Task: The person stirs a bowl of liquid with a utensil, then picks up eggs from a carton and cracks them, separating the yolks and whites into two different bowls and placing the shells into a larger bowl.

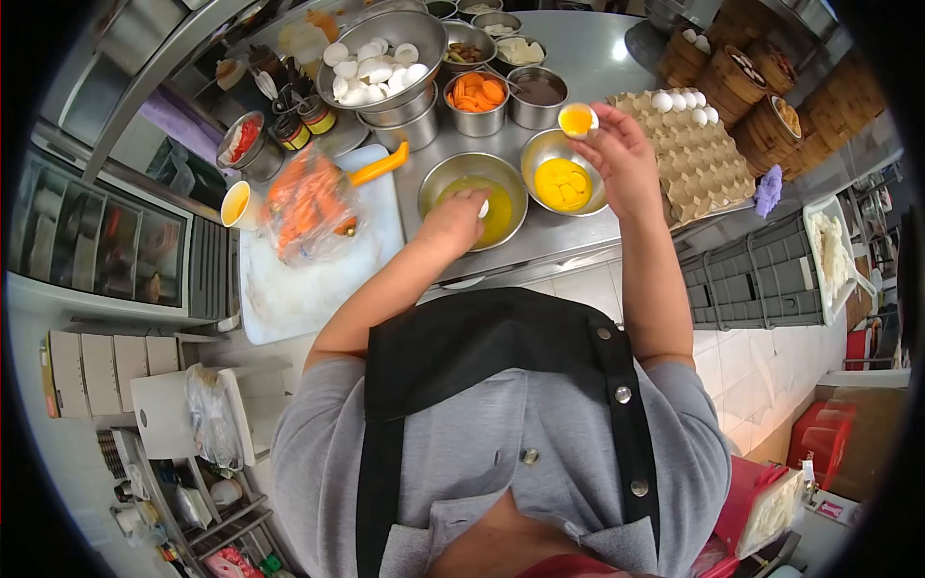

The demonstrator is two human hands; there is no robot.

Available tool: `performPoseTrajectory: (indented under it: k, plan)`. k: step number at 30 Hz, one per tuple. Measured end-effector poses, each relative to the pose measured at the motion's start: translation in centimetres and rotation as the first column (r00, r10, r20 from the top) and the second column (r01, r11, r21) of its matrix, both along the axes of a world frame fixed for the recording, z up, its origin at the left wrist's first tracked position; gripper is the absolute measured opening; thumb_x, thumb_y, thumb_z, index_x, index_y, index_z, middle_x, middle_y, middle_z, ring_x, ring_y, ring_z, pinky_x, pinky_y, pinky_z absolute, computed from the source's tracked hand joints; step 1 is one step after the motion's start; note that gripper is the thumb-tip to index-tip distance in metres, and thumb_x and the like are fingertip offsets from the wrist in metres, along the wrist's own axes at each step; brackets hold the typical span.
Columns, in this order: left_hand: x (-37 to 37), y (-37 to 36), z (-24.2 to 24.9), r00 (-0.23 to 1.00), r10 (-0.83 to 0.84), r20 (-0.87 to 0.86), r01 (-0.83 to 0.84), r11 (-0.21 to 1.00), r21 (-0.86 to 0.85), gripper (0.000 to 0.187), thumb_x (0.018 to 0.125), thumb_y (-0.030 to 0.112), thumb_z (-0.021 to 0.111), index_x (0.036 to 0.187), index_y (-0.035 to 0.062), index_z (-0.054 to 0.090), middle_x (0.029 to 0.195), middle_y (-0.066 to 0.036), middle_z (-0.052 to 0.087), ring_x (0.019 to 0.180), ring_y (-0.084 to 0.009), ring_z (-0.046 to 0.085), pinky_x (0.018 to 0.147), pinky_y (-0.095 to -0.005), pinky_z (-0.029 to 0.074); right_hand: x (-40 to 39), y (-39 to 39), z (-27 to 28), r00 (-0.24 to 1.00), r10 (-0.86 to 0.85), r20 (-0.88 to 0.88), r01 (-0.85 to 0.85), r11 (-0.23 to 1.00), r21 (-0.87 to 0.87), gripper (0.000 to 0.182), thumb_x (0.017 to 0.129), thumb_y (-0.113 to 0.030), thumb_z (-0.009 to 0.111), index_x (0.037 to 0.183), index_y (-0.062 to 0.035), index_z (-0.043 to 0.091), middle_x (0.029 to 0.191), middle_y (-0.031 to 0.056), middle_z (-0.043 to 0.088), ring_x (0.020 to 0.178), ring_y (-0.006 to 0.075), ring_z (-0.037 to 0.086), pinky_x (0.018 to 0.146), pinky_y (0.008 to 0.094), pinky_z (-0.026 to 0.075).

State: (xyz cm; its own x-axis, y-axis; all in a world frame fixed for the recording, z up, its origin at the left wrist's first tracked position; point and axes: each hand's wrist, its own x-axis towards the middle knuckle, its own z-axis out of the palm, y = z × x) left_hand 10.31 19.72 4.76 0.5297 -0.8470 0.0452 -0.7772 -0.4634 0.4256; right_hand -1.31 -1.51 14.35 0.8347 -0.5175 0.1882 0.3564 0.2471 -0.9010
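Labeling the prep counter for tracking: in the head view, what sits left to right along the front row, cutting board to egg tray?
Cutting board → bag of carrots → bowl of egg whites with left hand in it → bowl of yolks → right hand holding eggshell half → egg tray.

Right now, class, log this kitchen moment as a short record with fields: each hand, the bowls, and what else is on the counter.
left hand: over the bowl of egg whites, holding a shell piece
right hand: holds half eggshell with yolk
yolk bowl: several yolks
egg tray: few white eggs at far end
cutting board: bagged carrots
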Motion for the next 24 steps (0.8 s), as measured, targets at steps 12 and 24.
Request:
performPoseTrajectory:
  k: [12, 24]
  plan:
    - [2.6, 0.6, 4.0, 0.292, -0.301, -0.908, -0.623, 0.661, -0.42, 0.043, 0.084, 0.001, 0.047, 0.126, 0.0026, 0.041, 0.118, -0.011, 0.052, 0.103, -0.0207, 0.055, 0.086, -0.0341, 0.047, -0.1, 1.7, -4.2, 0.915, -0.38, 0.138, 0.258, 0.286, -0.923, 0.036, 0.072, 0.001, 0.057, 0.107, -0.0075, 0.059, 0.109, 0.0139, 0.056, 0.097, 0.0292, 0.056, 0.083, 0.0379, 0.046]
    - [1.5, 3.4, 3.5, 0.436, -0.209, -0.875, -0.73, 0.486, -0.48, 0.042, 0.085, 0.0, 0.045, 0.127, 0.0028, 0.039, 0.121, -0.012, 0.047, 0.106, -0.0214, 0.053, 0.088, -0.0334, 0.047, 6.7, 5.9, -9.1, 0.887, -0.008, -0.461, -0.386, 0.533, -0.753, 0.032, 0.074, -0.004, 0.058, 0.106, -0.0042, 0.058, 0.097, 0.0196, 0.062, 0.088, 0.0333, 0.061, 0.078, 0.038, 0.048]
